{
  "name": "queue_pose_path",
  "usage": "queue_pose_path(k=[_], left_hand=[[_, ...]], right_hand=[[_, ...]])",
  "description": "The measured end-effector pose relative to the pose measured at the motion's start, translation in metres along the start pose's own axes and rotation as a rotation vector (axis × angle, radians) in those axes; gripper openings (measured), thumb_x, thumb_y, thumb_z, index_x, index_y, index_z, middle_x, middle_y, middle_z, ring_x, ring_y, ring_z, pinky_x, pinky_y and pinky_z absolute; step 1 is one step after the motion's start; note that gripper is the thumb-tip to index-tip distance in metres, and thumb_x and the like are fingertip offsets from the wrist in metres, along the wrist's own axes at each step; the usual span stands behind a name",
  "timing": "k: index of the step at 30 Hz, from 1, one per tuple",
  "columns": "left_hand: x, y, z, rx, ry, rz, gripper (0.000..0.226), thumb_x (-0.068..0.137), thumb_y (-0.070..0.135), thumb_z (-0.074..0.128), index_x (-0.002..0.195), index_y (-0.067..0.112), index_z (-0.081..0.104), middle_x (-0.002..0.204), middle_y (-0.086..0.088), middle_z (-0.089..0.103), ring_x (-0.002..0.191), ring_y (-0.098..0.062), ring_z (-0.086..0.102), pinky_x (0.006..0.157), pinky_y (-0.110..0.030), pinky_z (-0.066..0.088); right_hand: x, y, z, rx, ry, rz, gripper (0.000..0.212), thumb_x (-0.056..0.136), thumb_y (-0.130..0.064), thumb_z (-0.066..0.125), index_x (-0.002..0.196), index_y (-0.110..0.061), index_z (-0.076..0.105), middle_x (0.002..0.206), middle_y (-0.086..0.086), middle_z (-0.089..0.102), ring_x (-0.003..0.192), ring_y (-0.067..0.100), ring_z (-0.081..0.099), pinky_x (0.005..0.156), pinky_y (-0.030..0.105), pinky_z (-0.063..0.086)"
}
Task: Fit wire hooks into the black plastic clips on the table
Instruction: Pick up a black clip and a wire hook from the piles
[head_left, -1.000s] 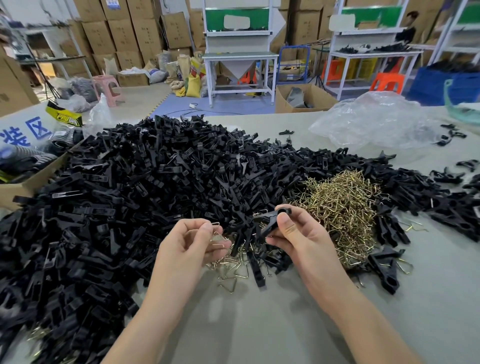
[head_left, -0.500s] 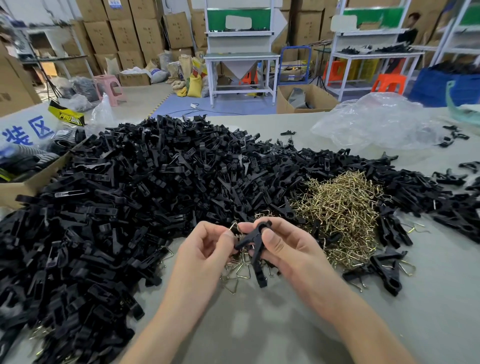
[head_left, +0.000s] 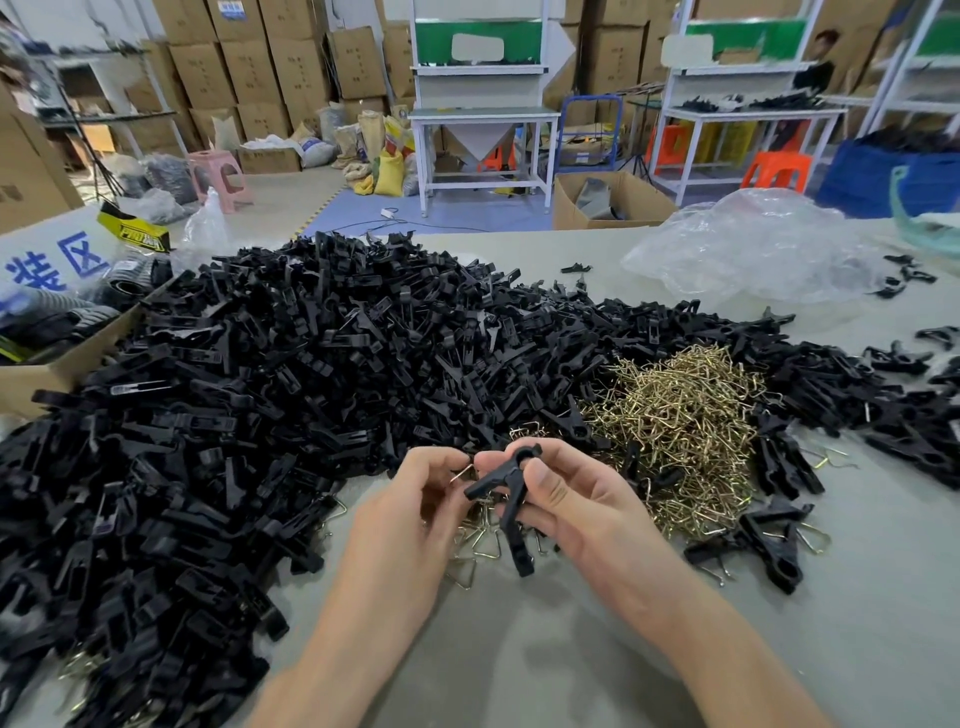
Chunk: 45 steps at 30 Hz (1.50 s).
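My right hand (head_left: 566, 499) grips a black plastic clip (head_left: 511, 493) above the grey table (head_left: 571, 654), its two legs pointing down and left. My left hand (head_left: 415, 506) pinches a thin wire hook (head_left: 462, 474) at the clip's left side. A huge heap of black clips (head_left: 270, 395) covers the table's left and middle. A mound of brass-coloured wire hooks (head_left: 680, 426) lies to the right of my hands. A few loose hooks (head_left: 485, 540) lie on the table under my hands.
A cardboard box (head_left: 57, 358) stands at the far left edge. Crumpled clear plastic (head_left: 748, 249) lies at the back right. Several clips with hooks fitted (head_left: 774, 540) lie to the right of the hook mound. Workbenches, boxes and stools stand beyond the table.
My hands came together from apart. The right hand brought the clip down and left to the left hand's wire hook, and the clip turned legs-down.
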<state>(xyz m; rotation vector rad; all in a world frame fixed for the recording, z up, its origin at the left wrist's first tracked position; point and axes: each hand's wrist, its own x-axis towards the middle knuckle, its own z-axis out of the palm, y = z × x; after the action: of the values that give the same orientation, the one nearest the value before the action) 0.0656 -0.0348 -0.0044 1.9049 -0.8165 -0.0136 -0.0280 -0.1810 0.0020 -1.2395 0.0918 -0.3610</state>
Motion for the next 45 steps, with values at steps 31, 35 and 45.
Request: queue_pose_path(k=[31,35,45], left_hand=[[0.001,0.027,0.002,-0.971,-0.247,-0.487,0.012,0.077,0.022,0.069,0.068,0.015,0.071,0.073,-0.007,0.064,0.061,-0.013,0.058,0.062,-0.023,0.054],[0.0,0.021,0.009,-0.994,-0.235,-0.496,0.011,0.076,0.023,0.071,0.071,0.013,0.07,0.071,-0.006,0.062,0.059,-0.013,0.057,0.06,-0.023,0.054],[-0.01,0.02,0.02,-0.629,-0.162,-0.184,0.017,0.081,0.035,0.064,0.086,0.019,0.068,0.073,0.002,0.069,0.062,-0.008,0.061,0.061,-0.016,0.049]], right_hand=[[0.003,0.002,0.002,0.397,0.094,0.088,0.041,0.091,-0.016,0.056,0.126,0.003,0.055,0.123,0.022,0.068,0.107,0.027,0.07,0.09,0.03,0.058],[0.004,0.006,0.001,0.375,0.1,0.079,0.038,0.09,-0.017,0.058,0.123,0.001,0.058,0.12,0.022,0.069,0.107,0.027,0.069,0.091,0.03,0.057],[0.003,0.01,0.001,0.347,0.068,0.074,0.032,0.098,-0.02,0.054,0.127,-0.007,0.061,0.108,0.019,0.069,0.075,0.022,0.062,0.065,0.036,0.057]])
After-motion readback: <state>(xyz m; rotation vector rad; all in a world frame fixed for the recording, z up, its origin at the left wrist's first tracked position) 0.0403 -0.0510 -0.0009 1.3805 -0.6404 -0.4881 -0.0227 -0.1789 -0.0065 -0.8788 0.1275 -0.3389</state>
